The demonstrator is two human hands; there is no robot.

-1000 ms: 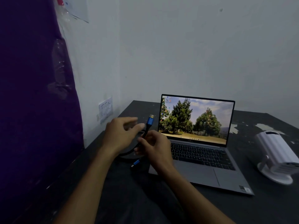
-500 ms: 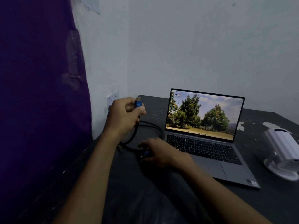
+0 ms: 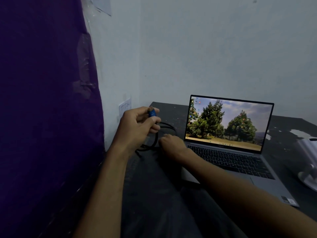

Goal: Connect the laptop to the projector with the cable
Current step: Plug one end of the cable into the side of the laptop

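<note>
The cable (image 3: 155,138) loops on the dark table (image 3: 291,134) just left of the laptop (image 3: 228,152). The left hand (image 3: 137,127) pinches its blue plug (image 3: 152,113) upright above the loop, probably to keep that end free for the projector (image 3: 308,162), well apart at the right edge. The right hand (image 3: 171,143) rests knuckles-up at the laptop's left side, likely bringing the other plug to a port; its grip is hidden. A wall label (image 3: 125,106) reads roughly "TITIK".

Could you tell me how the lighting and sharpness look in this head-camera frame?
Head view: the room is dim, the laptop screen the brightest area; the projector is smeared and cropped at the right edge; the purple cloth bows from wide-angle distortion.
</note>
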